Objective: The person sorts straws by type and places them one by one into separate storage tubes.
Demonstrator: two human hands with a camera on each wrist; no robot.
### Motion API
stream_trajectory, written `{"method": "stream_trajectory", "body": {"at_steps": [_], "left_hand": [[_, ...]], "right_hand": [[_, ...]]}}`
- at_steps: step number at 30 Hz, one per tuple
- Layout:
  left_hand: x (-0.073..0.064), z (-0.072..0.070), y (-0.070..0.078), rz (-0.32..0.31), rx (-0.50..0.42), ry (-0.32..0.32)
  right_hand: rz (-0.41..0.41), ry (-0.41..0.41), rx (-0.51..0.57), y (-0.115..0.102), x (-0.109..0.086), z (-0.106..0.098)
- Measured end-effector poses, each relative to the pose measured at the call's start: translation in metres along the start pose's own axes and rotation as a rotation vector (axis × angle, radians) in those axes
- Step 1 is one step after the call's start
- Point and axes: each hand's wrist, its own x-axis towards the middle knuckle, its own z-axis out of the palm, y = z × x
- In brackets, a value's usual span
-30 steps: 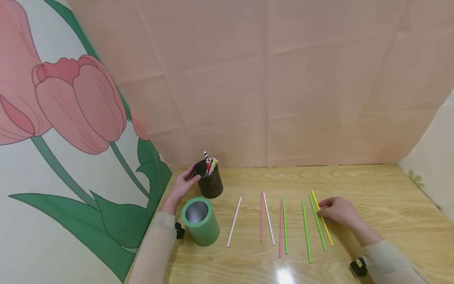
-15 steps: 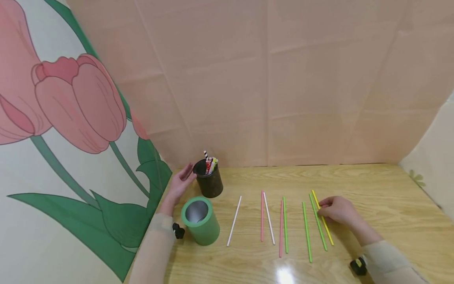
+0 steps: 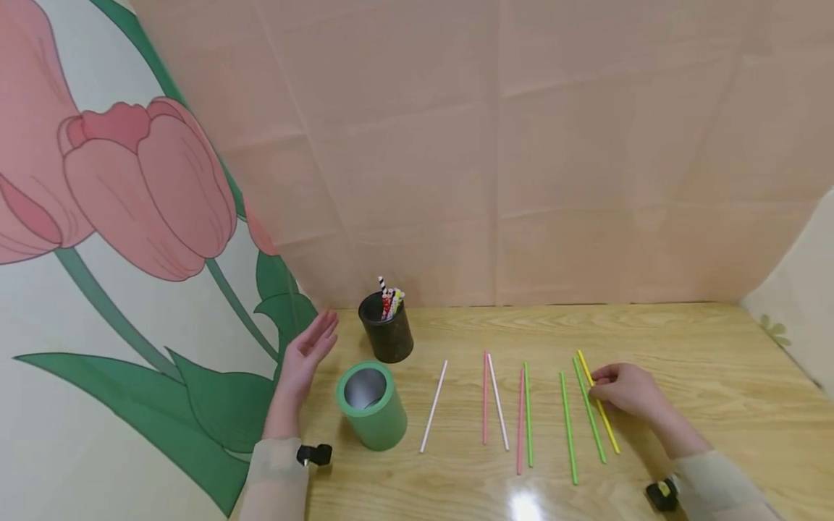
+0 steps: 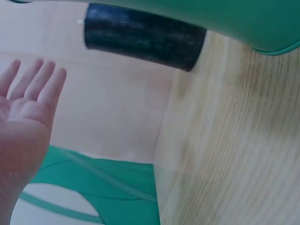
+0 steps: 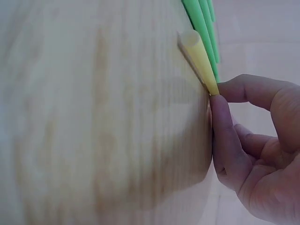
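My right hand (image 3: 624,391) pinches a thin yellow straw (image 5: 199,56) between thumb and index finger, low over the wooden table. This straw lies at the right end of a loose row, beside a green straw (image 3: 589,410). Off to the left, my left hand (image 3: 306,354) is raised with its fingers extended and nothing in it. It is nearest to a black cup (image 3: 389,339) and a green cylindrical holder (image 3: 373,416), apart from both. In the left wrist view the left palm (image 4: 21,136) faces the camera.
Several patterned straws (image 3: 392,302) stand in the black cup. Other straws lie spread on the table (image 3: 717,362): a white straw (image 3: 433,407), a pink straw (image 3: 485,398) and more green ones. A pinkish sheet (image 3: 554,181) covers the back; a tulip-painted wall (image 3: 130,304) borders the left.
My left hand has let go of the black cup's rim and moved left and back from it. The right hand keeps its place at the yellow straw.
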Motion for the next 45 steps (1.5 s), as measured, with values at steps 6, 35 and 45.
{"method": "stream_trajectory", "body": {"at_steps": [6, 35, 45], "left_hand": [[-0.026, -0.009, 0.001, 0.124, -0.036, -0.215], [-0.043, -0.004, -0.019, 0.008, -0.082, -0.496], [-0.045, -0.009, -0.019, -0.011, -0.102, -0.536]], "right_hand": [[0.013, -0.014, -0.02, 0.001, 0.0, -0.002], [0.041, -0.032, 0.127, 0.005, 0.006, -0.012], [0.039, -0.068, 0.235, 0.013, 0.008, -0.014]]}}
